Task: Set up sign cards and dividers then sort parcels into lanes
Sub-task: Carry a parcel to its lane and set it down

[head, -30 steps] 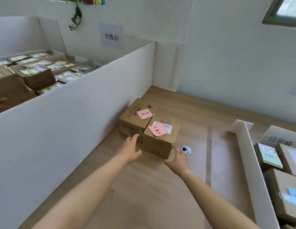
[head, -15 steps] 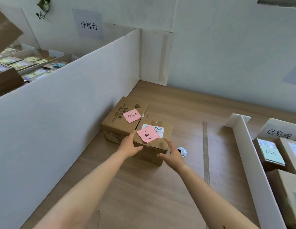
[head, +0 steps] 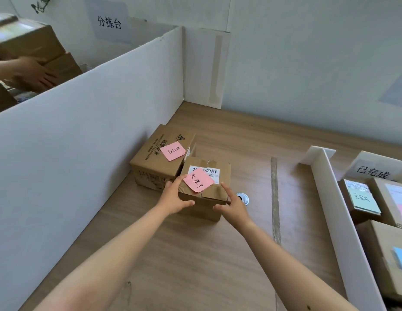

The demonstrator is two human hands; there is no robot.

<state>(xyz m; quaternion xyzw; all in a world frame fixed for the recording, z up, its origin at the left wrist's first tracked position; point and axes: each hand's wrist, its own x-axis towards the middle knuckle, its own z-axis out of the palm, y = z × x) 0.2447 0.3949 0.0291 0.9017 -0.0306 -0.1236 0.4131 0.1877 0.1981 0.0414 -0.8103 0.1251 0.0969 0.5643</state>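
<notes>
Wooden tabletop (head: 195, 261) against pale wall, wall sign 分拣台 (head: 109, 22) top left. Tall white divider (head: 72, 142) along left side, running back to the wall; low white divider (head: 343, 221) on right, well apart from it. Right lane beyond low divider: several cardboard parcels (head: 384, 248) with green, pink and blue notes, sign card 已完成 (head: 373, 172) standing at far end. Behind tall divider, top left: another person's hand (head: 36, 74) on a brown carton (head: 27, 39), blurred. Middle lane: large box (head: 150, 162) flat on table, just beside tall divider, far pink note (head: 172, 151) on top. Small parcel (head: 206, 194) touching large box's near right corner; resting or barely lifted, cannot tell. Left hand (head: 175, 198) gripping small parcel's near left corner, thumb across front face, fingers up the left side. Right hand (head: 232, 204) clamping near right corner, thumb on front face, index finger up along right edge. White printed label (head: 213, 172) on small parcel's top, near pink note (head: 198, 179) partly over it. Tape strip (head: 275, 209) along table between small parcel and low divider. Round metal grommet (head: 244, 197) in tabletop just beside right hand
</notes>
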